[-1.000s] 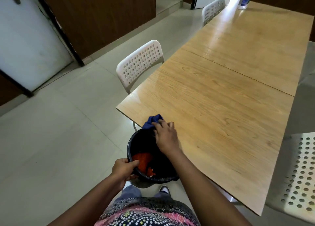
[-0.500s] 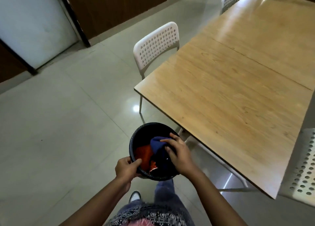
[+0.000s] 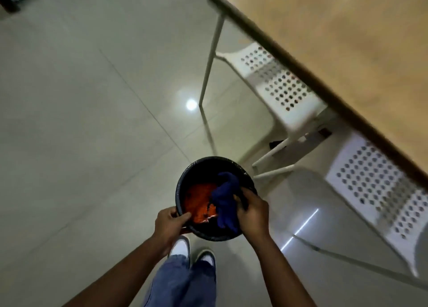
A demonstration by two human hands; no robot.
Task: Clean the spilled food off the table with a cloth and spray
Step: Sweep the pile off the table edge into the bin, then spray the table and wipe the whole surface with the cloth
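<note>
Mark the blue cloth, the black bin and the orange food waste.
blue cloth (image 3: 225, 196), head view, middle of the bunched fabric
black bin (image 3: 209, 159), head view, far rim
orange food waste (image 3: 198, 201), head view, middle of the heap inside

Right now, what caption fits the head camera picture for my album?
Left hand grips the black bin rim while right hand holds a blue cloth over orange scraps.

Left hand (image 3: 169, 223) grips the near rim of the black bin (image 3: 185, 174). Right hand (image 3: 252, 211) holds a blue cloth (image 3: 224, 197) inside it, right beside orange food mess (image 3: 196, 200).
</note>
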